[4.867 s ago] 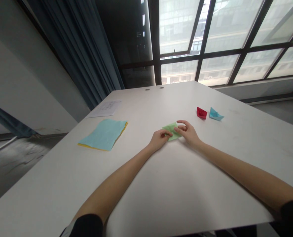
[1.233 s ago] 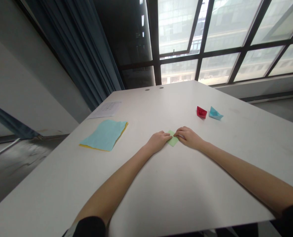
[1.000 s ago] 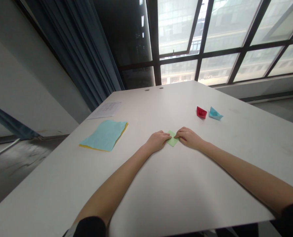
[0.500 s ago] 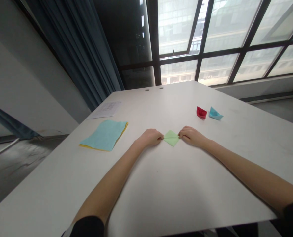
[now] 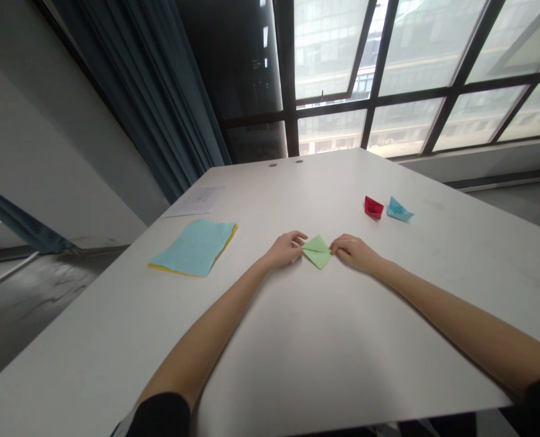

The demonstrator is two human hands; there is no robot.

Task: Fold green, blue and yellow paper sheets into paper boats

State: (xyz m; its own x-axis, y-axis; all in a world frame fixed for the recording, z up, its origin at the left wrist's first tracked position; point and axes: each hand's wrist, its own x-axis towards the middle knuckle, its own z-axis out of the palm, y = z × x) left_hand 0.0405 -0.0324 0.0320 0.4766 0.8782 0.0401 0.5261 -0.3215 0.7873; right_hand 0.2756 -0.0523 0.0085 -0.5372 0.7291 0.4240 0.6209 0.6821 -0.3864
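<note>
A small folded piece of green paper point(image 5: 318, 257) lies diamond-shaped on the white table, with a crease line running across its middle. At its left corner is my left hand point(image 5: 286, 249), fingers parted and the forefinger raised off the paper, the thumb side close to or touching the corner. Pinched on the right corner is my right hand point(image 5: 352, 251), its fingers closed together.
Beyond my right hand stand a red paper boat point(image 5: 374, 208) and a light blue paper boat point(image 5: 399, 210). To the left lies a stack of blue and yellow paper sheets point(image 5: 197, 247), with a printed sheet point(image 5: 197, 201) behind it on the white table point(image 5: 270, 358).
My left hand has loosened its pinch on the left corner, its fingers now spread and lifted. The green paper's crease has opened slightly at the left. My right hand keeps its hold.
</note>
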